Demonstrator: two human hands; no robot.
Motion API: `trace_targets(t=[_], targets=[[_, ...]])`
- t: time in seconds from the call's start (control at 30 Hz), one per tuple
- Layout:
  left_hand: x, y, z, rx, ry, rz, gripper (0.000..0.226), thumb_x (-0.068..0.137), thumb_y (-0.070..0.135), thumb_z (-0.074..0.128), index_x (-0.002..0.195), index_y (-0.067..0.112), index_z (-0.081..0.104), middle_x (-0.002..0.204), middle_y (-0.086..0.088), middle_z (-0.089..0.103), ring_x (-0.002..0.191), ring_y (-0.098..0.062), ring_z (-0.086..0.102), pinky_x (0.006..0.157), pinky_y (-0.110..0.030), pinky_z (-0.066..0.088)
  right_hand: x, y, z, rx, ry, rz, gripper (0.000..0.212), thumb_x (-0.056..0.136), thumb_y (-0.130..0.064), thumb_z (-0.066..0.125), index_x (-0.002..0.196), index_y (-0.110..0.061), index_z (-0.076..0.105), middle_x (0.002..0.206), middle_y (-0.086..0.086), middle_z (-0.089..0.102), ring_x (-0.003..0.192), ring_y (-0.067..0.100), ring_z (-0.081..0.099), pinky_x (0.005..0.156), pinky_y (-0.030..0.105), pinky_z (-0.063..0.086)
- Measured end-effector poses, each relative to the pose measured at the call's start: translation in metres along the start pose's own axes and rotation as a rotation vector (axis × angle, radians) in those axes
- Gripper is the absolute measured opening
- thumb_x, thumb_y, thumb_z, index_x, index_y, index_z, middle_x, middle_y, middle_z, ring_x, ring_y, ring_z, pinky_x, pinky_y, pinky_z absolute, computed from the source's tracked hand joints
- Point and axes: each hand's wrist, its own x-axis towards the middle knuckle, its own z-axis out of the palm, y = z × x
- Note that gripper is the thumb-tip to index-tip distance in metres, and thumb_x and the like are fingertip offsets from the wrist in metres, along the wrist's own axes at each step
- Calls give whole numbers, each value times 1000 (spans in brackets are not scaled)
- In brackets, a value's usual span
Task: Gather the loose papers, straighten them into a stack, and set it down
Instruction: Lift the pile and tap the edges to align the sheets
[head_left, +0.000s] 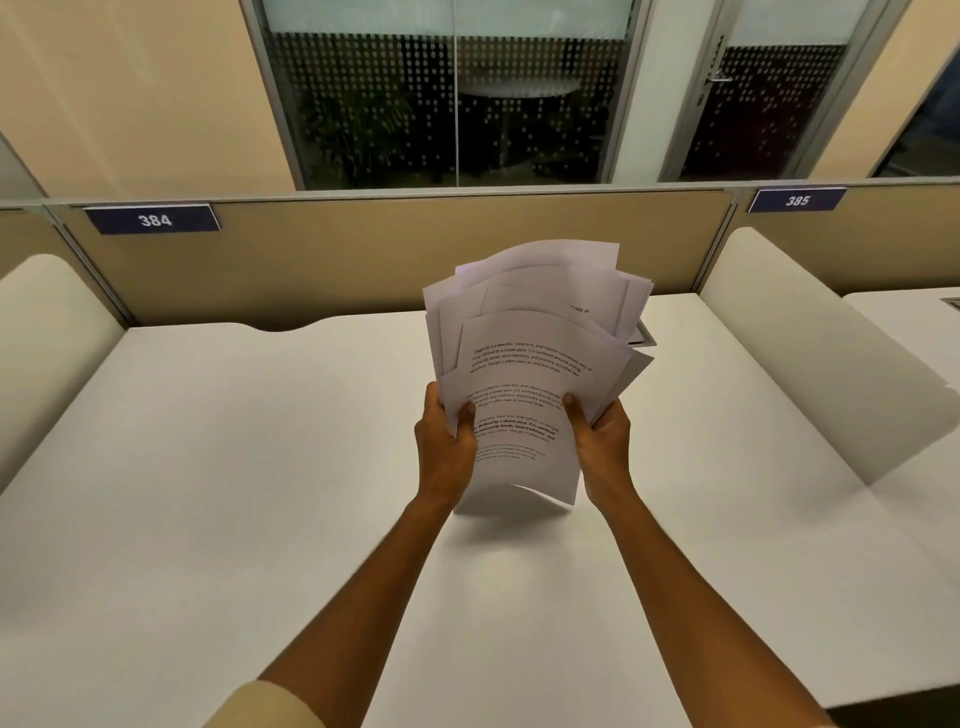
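Fanning papers between left hand and right hand.

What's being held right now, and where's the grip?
The papers, gripped at their lower side edges: left hand on the left edge, right hand on the right.
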Motion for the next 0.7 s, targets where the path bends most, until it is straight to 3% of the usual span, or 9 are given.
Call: trace_targets(t=[0.13,0.33,0.5,0.57,0.7], targets=[[-6,-1,2,-23,9,-11,37,91,31,60,106,59,44,104,31,59,95,7,64,69,-14,58,-2,2,-3,-21,-13,-2,28,87,-27,69,113,-27,59,105,-5,71,88,14,72,70,31,62],[-7,-3,3,2,7,-2,34,88,38,62,108,58,43,102,25,59,89,-9,66,60,-10,55,-4,1,-5,-160,-54,-3,38,89,-32,66,123,-28,51,107,-8,66,95,17,67,63,21,59],[-1,-2,4,28,69,-23,42,83,49,62,121,38,48,103,15,64,88,-13,68,65,-22,61,-3,-3,-4,-200,-35,-12,43,86,-42,66,124,-32,48,111,-5,64,97,19,66,73,33,61],[1,1,4,13,123,-19,49,81,54,62,122,30,51,101,13,65,85,-13,68,61,-19,60,-3,-7,-1,-195,-17,-34,47,81,-52,61,122,-34,47,110,-4,64,96,19,66,73,34,61],[7,17,8,-26,276,-62,45,79,66,55,102,28,54,89,9,64,76,-15,66,51,-12,51,-2,-21,7,-163,38,-69,53,80,-66,48,118,-30,48,105,0,65,89,18,67,69,32,59]])
